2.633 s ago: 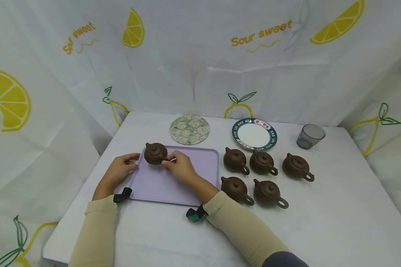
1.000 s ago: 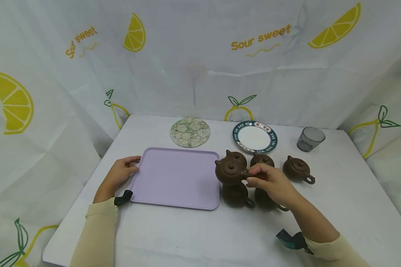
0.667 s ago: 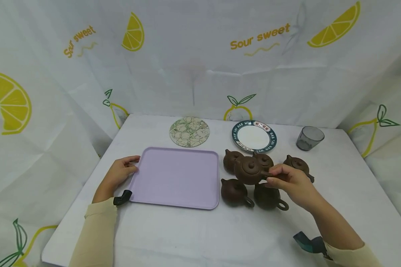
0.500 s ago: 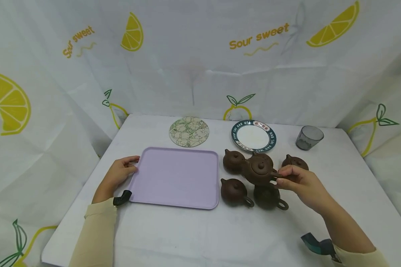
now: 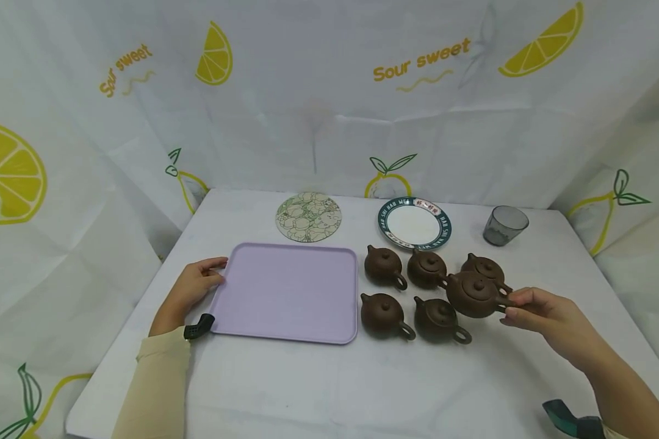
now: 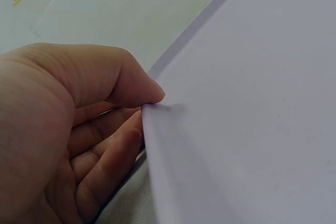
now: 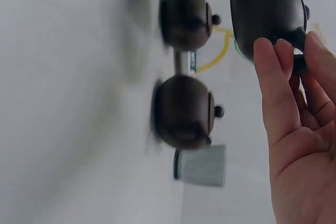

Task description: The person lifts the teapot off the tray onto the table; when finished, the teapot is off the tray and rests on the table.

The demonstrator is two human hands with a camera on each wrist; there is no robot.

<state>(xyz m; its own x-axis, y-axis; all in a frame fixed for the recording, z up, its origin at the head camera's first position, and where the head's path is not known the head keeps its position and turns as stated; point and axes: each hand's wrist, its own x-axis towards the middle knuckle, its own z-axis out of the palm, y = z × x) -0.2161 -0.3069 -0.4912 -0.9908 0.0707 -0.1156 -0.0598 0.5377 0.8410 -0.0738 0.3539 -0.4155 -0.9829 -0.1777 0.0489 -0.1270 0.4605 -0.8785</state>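
Observation:
My right hand pinches the handle of a brown teapot, holding it above the table at the right. In the right wrist view the same teapot hangs clear of the surface, its handle between thumb and fingers. Behind it, partly covered, sits another brown teapot. Several more brown teapots stand in two short rows, among them a front teapot and a back teapot. My left hand grips the left rim of a lilac tray, with the thumb over the edge. Nothing lies on the tray.
At the back of the white table lie a round patterned mat and a white plate with a dark green rim. A grey transparent glass stands at the back right. A white lemon-print cloth hangs behind.
The held teapot has left the tray's upper left corner and travelled right, over the standing teapots, with my right hand on its handle. My left hand stays at the tray's edge.

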